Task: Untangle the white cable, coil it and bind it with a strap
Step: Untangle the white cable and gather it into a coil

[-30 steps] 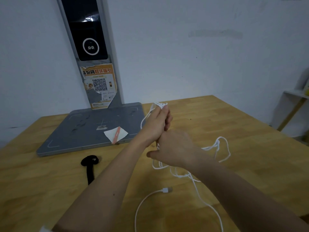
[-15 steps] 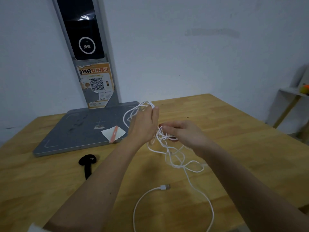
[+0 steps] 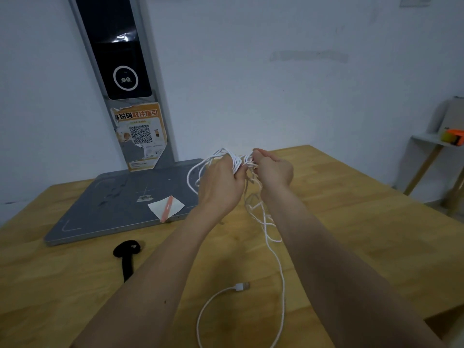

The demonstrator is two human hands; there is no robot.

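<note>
Left hand (image 3: 221, 183) clenched around a bundle of several loops of the white cable (image 3: 266, 223), raised above the wooden table (image 3: 351, 222). Right hand (image 3: 275, 170) just beside it, fingers pinched shut on a tangle of the same cable, knuckles almost touching the left. From between the two grips, loose strands hanging down in a knot of loops, then one single run trailing toward the near edge of the table and curving back to a USB plug (image 3: 242, 286) lying flat below the grips, between the forearms. More loops sticking out past the left grip over the grey scanner base (image 3: 113, 197). One black strap (image 3: 127, 258) down and to the left of the left grip, well apart, untouched. One cable, one strap, one plug in view, two hands.
</note>
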